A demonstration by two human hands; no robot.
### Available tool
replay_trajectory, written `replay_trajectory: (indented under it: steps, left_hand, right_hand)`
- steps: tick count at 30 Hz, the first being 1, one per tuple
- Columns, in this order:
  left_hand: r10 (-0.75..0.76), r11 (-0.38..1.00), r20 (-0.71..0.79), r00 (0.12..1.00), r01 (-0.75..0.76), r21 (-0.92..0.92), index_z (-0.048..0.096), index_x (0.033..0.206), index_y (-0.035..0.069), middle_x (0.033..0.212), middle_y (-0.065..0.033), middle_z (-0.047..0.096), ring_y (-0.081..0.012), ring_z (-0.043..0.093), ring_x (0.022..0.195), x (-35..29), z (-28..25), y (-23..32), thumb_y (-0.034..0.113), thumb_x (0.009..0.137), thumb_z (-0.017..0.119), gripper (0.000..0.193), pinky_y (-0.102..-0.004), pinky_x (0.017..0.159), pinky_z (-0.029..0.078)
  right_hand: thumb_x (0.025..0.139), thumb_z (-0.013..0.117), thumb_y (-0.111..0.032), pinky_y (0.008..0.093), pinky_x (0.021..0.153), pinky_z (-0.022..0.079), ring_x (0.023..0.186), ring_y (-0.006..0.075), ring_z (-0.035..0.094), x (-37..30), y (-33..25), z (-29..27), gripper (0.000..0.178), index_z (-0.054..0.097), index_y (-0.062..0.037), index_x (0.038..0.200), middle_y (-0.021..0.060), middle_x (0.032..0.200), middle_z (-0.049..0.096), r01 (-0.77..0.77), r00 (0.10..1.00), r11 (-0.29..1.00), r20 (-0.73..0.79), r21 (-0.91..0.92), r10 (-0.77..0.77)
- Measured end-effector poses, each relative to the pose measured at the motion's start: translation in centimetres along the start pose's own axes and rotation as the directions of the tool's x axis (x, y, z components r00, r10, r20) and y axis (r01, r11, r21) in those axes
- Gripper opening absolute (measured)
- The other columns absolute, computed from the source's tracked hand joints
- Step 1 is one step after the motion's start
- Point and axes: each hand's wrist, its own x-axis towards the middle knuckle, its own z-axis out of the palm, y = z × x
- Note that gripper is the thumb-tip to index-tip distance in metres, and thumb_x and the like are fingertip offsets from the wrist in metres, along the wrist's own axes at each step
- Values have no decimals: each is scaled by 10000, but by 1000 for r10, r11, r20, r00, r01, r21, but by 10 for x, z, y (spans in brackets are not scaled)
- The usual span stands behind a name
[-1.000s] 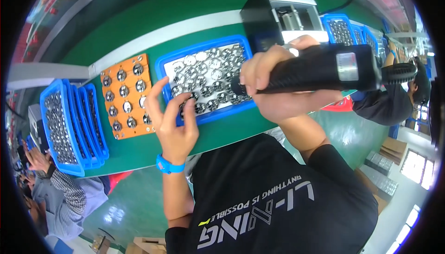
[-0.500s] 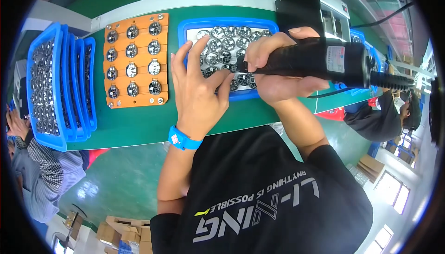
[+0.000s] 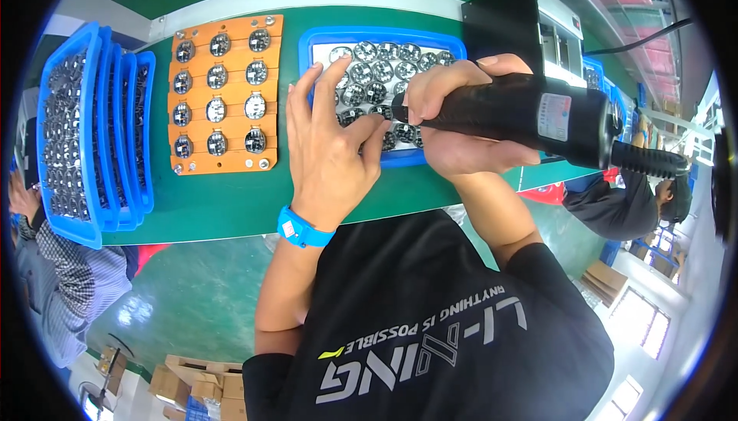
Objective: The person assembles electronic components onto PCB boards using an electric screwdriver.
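Note:
My right hand (image 3: 461, 117) is wrapped around a black electric screwdriver (image 3: 507, 110), which lies nearly level with its tip end pointing left over a blue tray (image 3: 306, 38). Rows of small round circuit boards (image 3: 365, 51) in clear, shiny casings lie in the tray on a white liner. Over its left part reaches my left hand (image 3: 330, 140), with a blue wristband. The thumb and index finger are pinched together beside the screwdriver's tip, among the round boards; the other fingers stretch forward. Those fingertips hide what they pinch.
Left of the tray lies an orange fixture plate (image 3: 201, 125) with round boards in rows. Several filled blue trays (image 3: 92, 225) stand tilted at the far left. A black panel (image 3: 500, 25) rises behind the screwdriver. Co-workers sit at both sides; one has a dark sleeve (image 3: 607, 210).
The view has shifted slightly, so the plate and stacked trays sit a little further left. The screwdriver's rear end has dipped slightly. Both hands keep their places at the tray.

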Motion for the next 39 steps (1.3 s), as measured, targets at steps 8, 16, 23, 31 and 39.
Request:
replay_trajectory:
  steps: [8, 16, 23, 31, 39]
  left_hand:
    - [-8, 1000, -13, 1000, 8, -8, 800, 762, 105, 1402, -136, 516, -450, 406, 1322, -1, 3, 1, 125, 706, 809, 60, -532, 1072, 386]
    - [15, 999, -12, 1000, -15, 29, 816, 829, 105, 1418, -140, 534, -438, 361, 1386, 2, 3, 9, 124, 727, 817, 104, -508, 1118, 345]
    - [26, 998, 29, 999, -28, 61, 798, 834, 105, 1446, -172, 503, -444, 379, 1372, 4, 1, 12, 115, 753, 810, 83, -523, 1133, 314]
    - [33, 999, 81, 996, -35, 21, 785, 907, 77, 1513, -212, 424, -454, 355, 1391, 6, -7, 15, 126, 718, 827, 200, -522, 1145, 303]
    - [157, 986, 6, 988, -156, -60, 800, 947, 85, 1508, -244, 429, -441, 380, 1383, -2, -2, -7, 158, 713, 799, 245, -535, 1152, 286]
  right_hand:
    - [759, 532, -874, 288, 472, 440, 487, 180, 512, 11, -1, 12, 916, 361, -91, 1202, 97, 610, 536, -309, 950, 942, -76, -131, 302]
    - [891, 434, -790, 296, 463, 446, 458, 177, 501, 15, -3, 4, 881, 335, -53, 1364, 96, 622, 536, -168, 975, 960, -180, -224, 129]
    - [770, 280, -951, 333, 432, 390, 421, 185, 440, 23, -101, -57, 1040, 380, -135, 1407, 71, 597, 495, 81, 947, 997, -314, 7, -75]
    - [778, 254, -943, 324, 423, 390, 404, 189, 414, 20, -122, -124, 979, 414, -104, 1255, 77, 553, 488, 167, 841, 960, -475, -226, -258]
    - [847, 367, -868, 314, 480, 385, 448, 184, 424, 13, -110, -127, 831, 438, -148, 1257, 82, 585, 516, -31, 873, 948, -470, -318, -129]
